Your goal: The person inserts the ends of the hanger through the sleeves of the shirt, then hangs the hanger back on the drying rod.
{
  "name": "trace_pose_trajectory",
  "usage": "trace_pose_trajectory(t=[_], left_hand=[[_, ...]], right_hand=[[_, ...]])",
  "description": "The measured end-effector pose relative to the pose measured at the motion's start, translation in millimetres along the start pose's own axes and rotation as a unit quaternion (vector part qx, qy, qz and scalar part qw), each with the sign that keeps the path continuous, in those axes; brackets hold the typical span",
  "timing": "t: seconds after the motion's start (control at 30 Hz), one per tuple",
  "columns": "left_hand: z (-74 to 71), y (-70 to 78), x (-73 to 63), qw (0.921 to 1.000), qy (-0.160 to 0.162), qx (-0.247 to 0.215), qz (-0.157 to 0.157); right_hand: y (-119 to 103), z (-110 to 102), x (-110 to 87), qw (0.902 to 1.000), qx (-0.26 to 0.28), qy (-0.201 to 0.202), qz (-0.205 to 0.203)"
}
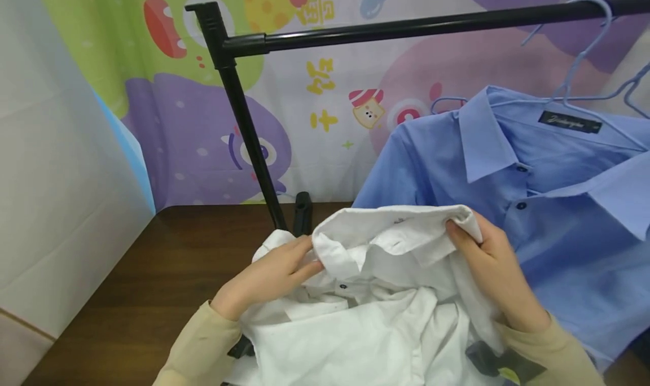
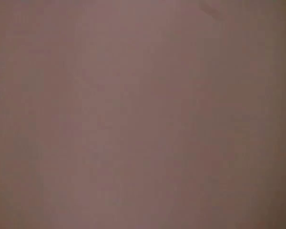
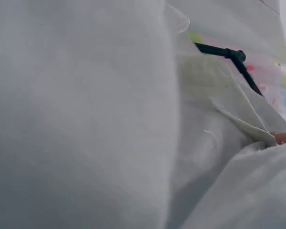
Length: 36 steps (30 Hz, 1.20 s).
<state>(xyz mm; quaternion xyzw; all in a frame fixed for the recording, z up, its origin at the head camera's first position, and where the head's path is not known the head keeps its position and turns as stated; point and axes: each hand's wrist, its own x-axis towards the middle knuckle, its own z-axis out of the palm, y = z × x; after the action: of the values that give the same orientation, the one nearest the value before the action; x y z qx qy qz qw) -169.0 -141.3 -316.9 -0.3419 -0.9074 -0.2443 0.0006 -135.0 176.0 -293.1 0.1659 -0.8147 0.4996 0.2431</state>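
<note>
A white shirt [image 1: 355, 335] hangs bunched below both hands in the head view, its collar stretched between them and a dark button showing under it. My left hand [image 1: 274, 273] pinches the collar's left end, thumb in front. At the right end, my right hand [image 1: 495, 267] grips the folded collar between thumb and fingers. White cloth [image 3: 86, 114] fills much of the right wrist view, with a bit of a hand [image 3: 285, 137] at its right edge. The left wrist view is a dim, blurred brownish surface without detail.
A black rack [image 1: 365, 33] crosses the back, its post slanting down at the left. On it a blue shirt [image 1: 437, 154] hangs from a blue hanger [image 1: 584, 53], right beside my right hand. The brown tabletop [image 1: 127, 295] lies at the left, before a cartoon-printed curtain [image 1: 193, 137].
</note>
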Motion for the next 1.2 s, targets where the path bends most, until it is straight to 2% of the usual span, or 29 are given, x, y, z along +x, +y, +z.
trace_pose_trajectory(t=[0.1,0.2,0.3,0.43,0.67,0.83,0.97,1.13,1.2], left_hand=[[7.0,-0.4,0.9,0.9985,-0.051,-0.012,-0.017],[10.5,-0.2,-1.8,0.9953,-0.088,-0.018,-0.036],[11.1,1.7,-6.7,0.9919,-0.112,-0.021,-0.056],[10.3,6.1,-14.9,0.9893,-0.129,-0.013,-0.067],[3.5,7.7,-26.6,0.9867,-0.138,-0.015,-0.084],[-12.8,8.3,-34.8,0.9812,-0.159,-0.031,-0.105],[-23.6,4.1,-34.5,0.9798,-0.163,-0.048,-0.105],[-23.0,-5.2,-27.6,0.9833,-0.137,-0.106,-0.057],[-21.9,-8.0,-24.9,0.9789,-0.126,-0.157,-0.034]], right_hand=[[5,5,5.2,0.9996,0.026,-0.003,0.006],[11,9,8.9,0.9992,0.036,-0.001,0.018],[16,13,10.7,0.9981,0.051,0.000,0.036],[21,19,12.5,0.9960,0.071,-0.006,0.054],[23,32,17.5,0.9938,0.085,-0.043,0.058],[21,38,20.6,0.9927,0.081,-0.070,0.057],[21,40,22.4,0.9908,0.095,-0.077,0.059],[24,44,21.3,0.9873,0.119,-0.080,0.069],[25,45,20.8,0.9860,0.128,-0.083,0.068]])
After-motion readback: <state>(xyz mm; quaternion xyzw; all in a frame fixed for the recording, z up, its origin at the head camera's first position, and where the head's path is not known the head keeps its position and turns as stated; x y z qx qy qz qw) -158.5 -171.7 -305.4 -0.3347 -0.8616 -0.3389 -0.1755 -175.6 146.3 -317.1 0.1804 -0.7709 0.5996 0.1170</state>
